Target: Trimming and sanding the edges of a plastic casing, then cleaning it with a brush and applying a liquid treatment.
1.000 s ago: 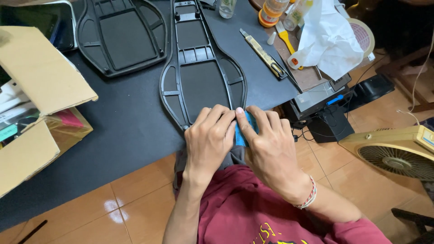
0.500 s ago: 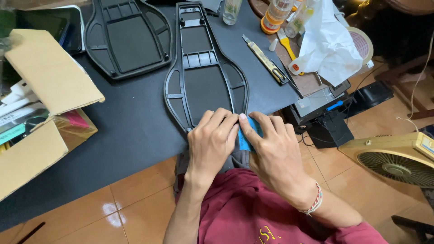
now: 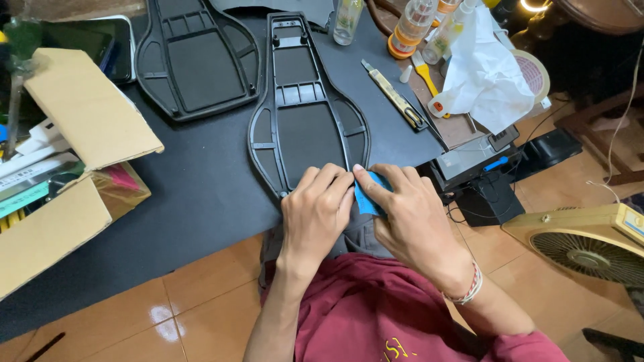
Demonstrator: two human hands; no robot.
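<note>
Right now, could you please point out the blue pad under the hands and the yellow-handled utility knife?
Blue pad (image 3: 368,198), head view, exposed middle.
Yellow-handled utility knife (image 3: 394,102), head view, mid-handle.

Bare tabletop (image 3: 201,181) left; cardboard box (image 3: 74,167) blocks farther left.

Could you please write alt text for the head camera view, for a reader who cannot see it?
Both hands, left hand and right hand, press a small blue piece against the near end of a long black plastic frame on a dark table. An open cardboard box sits at left.
</note>
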